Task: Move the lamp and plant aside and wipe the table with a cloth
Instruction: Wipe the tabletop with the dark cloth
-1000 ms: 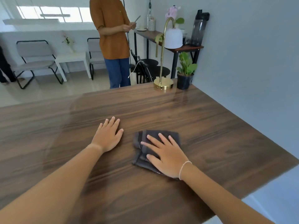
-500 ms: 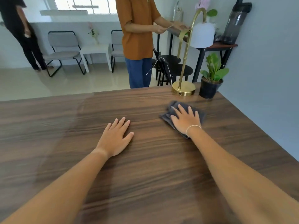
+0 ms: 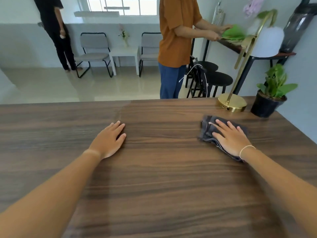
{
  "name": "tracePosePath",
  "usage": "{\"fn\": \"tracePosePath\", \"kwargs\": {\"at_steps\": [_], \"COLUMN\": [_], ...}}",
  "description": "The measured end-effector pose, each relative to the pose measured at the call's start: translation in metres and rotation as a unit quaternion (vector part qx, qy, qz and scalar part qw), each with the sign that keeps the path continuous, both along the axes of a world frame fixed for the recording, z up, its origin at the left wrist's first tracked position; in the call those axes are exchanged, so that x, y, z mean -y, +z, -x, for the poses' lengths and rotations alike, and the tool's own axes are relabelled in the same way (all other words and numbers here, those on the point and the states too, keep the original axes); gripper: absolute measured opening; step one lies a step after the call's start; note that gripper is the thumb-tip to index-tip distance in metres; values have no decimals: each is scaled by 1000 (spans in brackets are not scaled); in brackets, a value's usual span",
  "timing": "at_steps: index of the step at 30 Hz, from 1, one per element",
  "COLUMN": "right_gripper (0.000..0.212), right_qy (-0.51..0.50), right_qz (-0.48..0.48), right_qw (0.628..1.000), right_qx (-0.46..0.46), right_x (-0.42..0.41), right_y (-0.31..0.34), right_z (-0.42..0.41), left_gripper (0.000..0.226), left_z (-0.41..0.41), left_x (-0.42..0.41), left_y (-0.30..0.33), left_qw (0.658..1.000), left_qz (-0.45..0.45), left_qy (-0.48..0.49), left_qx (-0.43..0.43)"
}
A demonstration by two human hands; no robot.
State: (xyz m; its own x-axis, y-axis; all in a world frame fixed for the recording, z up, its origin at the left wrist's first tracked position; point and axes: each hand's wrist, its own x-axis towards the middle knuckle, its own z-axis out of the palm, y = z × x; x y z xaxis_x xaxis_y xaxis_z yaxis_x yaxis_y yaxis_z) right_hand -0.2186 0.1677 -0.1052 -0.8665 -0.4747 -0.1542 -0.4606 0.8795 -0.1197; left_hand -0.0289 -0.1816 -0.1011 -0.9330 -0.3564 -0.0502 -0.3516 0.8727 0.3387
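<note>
A dark grey folded cloth [image 3: 208, 128] lies on the dark wooden table [image 3: 163, 177] at the right, and my right hand [image 3: 230, 137] presses flat on it with fingers spread. My left hand [image 3: 109, 140] rests palm down on the bare wood near the middle, holding nothing. A brass lamp [image 3: 231, 102] with a white shade stands at the table's far right corner. Just right of the lamp sits a green plant in a black pot [image 3: 266, 103]. The cloth lies a short way in front of the lamp base.
A person in an orange shirt [image 3: 173, 31] stands beyond the table's far edge, handling something green at a narrow side table [image 3: 281, 54]. Black stools [image 3: 216, 78] stand under that side table. Another person in black [image 3: 54, 31], chairs and a small white table are farther back. A wall runs along the right.
My right hand has slid the cloth away from me and to the right, up near the lamp base. My left hand has stayed flat on the wood.
</note>
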Motion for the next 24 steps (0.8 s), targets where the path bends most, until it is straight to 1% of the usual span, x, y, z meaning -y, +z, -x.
{"fn": "tracePosePath", "kwargs": {"at_steps": [3,5,7,9,11,13,15,18,20,22,24], "right_gripper": [50,51,51,50,49,47,46,49,51,53,53], "right_qy": [-60,-57,6,123,225,263,236,98,29,29,80], "right_qz": [10,25,31,33,50,78,79,32,18,24,36], "right_qw": [998,998,999,992,973,962,968,995,999,999,996], "right_qx": [1,-3,-4,4,1,15,23,-1,-12,-13,-16], "right_x": [69,126,182,217,218,195,186,214,250,290,320], "right_y": [-1,-2,-2,-4,-6,-3,-2,0,-2,-4,-4], "right_z": [38,43,25,-14,-50,-60,-33,27,49,47,26], "left_gripper": [52,52,52,53,53,54,55,56,56,55,54], "left_z": [0,4,12,16,20,23,25,25,26,27,27], "left_x": [25,37,48,57,69,76,80,81,83,85,84], "left_y": [-4,-7,-8,-9,-9,-9,-11,-15,-17,-18,-17], "left_qw": [1000,1000,999,999,999,998,999,999,999,999,999], "left_qz": [16,21,24,23,31,33,35,41,39,38,32], "left_qy": [-16,-20,-30,-38,-44,-44,-36,-25,-26,-26,-26], "left_qx": [-5,-13,-15,-7,-5,-1,-5,-16,-19,-20,-17]}}
